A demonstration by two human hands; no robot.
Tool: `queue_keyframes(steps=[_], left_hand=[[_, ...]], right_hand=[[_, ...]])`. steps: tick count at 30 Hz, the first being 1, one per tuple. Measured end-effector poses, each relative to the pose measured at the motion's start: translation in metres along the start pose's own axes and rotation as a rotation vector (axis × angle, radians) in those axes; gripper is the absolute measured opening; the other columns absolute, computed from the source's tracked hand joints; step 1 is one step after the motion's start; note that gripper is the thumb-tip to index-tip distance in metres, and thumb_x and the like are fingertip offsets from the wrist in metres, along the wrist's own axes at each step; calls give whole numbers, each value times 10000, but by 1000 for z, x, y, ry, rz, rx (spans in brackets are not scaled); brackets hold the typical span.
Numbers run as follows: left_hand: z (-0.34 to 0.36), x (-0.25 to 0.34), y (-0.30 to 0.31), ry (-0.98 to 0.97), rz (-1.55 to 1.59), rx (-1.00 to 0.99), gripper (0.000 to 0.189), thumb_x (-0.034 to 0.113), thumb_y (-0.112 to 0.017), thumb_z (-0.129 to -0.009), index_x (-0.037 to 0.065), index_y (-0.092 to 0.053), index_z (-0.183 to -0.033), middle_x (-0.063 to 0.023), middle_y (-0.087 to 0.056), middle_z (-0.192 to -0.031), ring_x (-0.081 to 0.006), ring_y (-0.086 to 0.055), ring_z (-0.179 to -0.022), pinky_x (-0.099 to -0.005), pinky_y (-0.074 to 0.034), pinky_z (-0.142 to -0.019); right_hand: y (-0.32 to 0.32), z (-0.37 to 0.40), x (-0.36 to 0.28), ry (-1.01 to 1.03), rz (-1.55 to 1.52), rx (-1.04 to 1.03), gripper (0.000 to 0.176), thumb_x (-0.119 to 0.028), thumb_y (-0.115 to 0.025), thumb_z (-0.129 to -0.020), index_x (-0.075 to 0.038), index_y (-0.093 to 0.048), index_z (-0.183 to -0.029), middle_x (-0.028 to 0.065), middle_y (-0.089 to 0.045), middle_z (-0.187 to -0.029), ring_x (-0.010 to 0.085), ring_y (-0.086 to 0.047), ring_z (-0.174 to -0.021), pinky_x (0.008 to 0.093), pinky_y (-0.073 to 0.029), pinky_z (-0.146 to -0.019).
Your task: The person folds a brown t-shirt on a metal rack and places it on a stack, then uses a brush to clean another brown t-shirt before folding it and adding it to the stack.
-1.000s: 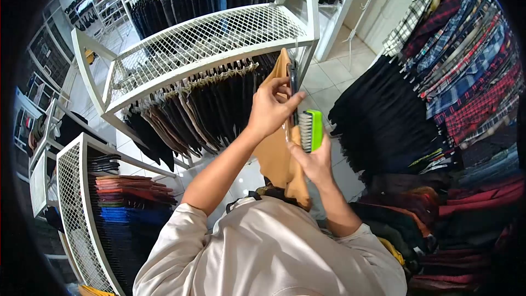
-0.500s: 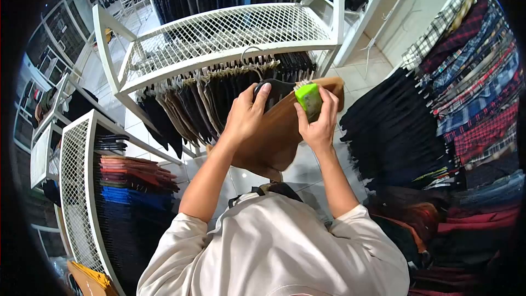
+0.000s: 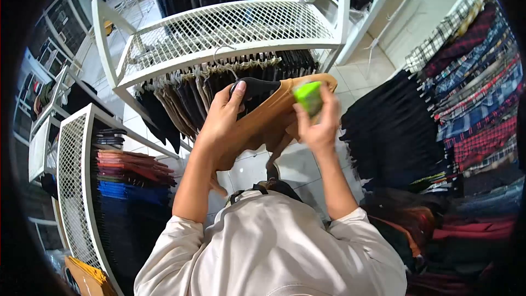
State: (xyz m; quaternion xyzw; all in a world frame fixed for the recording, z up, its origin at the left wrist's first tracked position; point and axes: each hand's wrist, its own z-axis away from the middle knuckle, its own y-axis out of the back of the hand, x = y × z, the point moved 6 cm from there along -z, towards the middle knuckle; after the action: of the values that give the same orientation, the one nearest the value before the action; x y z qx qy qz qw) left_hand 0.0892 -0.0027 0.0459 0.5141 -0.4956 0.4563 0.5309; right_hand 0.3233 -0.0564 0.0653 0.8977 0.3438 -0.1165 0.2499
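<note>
A brown garment point(image 3: 257, 123) hangs from a black hanger point(image 3: 260, 89) in front of the body. My left hand point(image 3: 222, 115) is closed on the hanger's left part, thumb on top, below its metal hook point(image 3: 223, 49). In my right hand point(image 3: 322, 120) is a bright green object point(image 3: 308, 97), gripped between thumb and fingers and blurred by motion. It is over the garment's right shoulder. What the object is cannot be made out.
Ahead stands a white mesh-topped rack point(image 3: 230, 22) with trousers hanging below. Plaid shirts point(image 3: 482, 109) and black garments point(image 3: 394, 131) hang at the right. A second mesh rack point(image 3: 76, 181) with red and blue clothes point(image 3: 134, 170) is at the left.
My left hand has moved left with the hanger, and more of the hanger and the garment's shoulder shows. My right hand stays near the same place with the green object, now blurred.
</note>
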Motion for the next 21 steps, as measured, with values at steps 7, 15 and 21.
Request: queue_keyframes(steps=[7, 15, 21], left_hand=[[3, -10, 22, 172, 32, -57, 515, 539, -489, -1052, 72, -638, -1214, 30, -609, -927, -38, -415, -667, -207, -331, -527], [-1, -16, 11, 144, 60, -22, 499, 528, -484, -1058, 64, -651, -1135, 23, -609, -865, -33, -395, -624, -201, -302, -492], [5, -5, 21, 129, 52, -19, 494, 545, -486, -1051, 81, -657, -1070, 64, -449, -653, -10, -296, -500, -202, -227, -431]], right_hand=[[19, 5, 106, -281, 240, 177, 597, -215, -775, -878, 39, -495, -1340, 229, -583, -1207, 418, -562, -1122, 499, -450, -969], [-10, -7, -11, 16, -29, 5, 705, -200, -834, -816, 13, -511, -1406, 213, -602, -1237, 382, -594, -1119, 467, -475, -978], [-4, -7, 73, -186, 153, 160, 609, -190, -768, -875, 21, -500, -1379, 236, -596, -1228, 422, -571, -1115, 495, -456, -968]])
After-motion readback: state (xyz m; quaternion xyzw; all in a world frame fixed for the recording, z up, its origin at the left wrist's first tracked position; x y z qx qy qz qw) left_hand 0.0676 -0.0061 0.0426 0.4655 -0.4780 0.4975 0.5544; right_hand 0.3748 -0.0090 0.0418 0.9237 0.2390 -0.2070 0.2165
